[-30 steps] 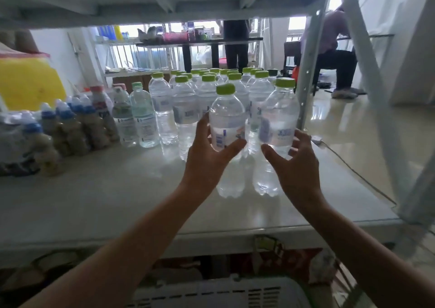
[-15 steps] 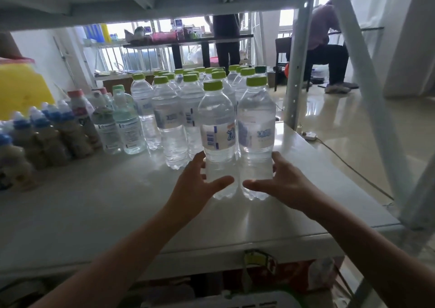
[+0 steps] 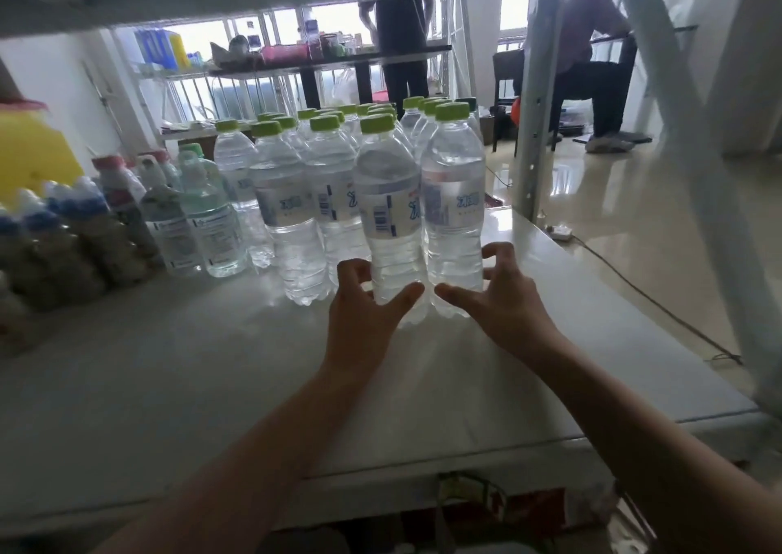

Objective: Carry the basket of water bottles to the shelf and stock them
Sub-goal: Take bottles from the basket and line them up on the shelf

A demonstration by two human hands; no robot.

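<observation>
- The left hand and right hand sit low at the bases of two clear plastic water bottles with lime-green caps; the left front bottle and right front bottle stand upright, side by side and touching.
- Grip state: both hands are spread, fingers splayed. Each thumb tip lies at or against its bottle's base, while the other fingers curl beside the bottles without wrapping them. Neither hand has a closed hold; both bottles rest on the shelf under their own weight.
- The two bottles stand on the pale grey metal shelf board, at the front of a block of matching green-capped bottles running several rows back.
- Progress, as judged: stocking is well along, with many bottles already in rows and this front pair apparently set down. The basket is not clearly visible; something pale at the bottom edge below the shelf cannot be identified, so how many bottles remain cannot be told.
- Left neighbours: two teal-capped clear bottles just beside the block, then red-capped and blue-capped bottles further left, and a yellow container at the far left.
- Open room: a wide bare stretch of shelf lies between the front pair and the near edge, and also to the left front.
- Edges: the white perforated upright post stands close to the right of the block; the upper shelf overhangs the caps, leaving limited headroom.
</observation>
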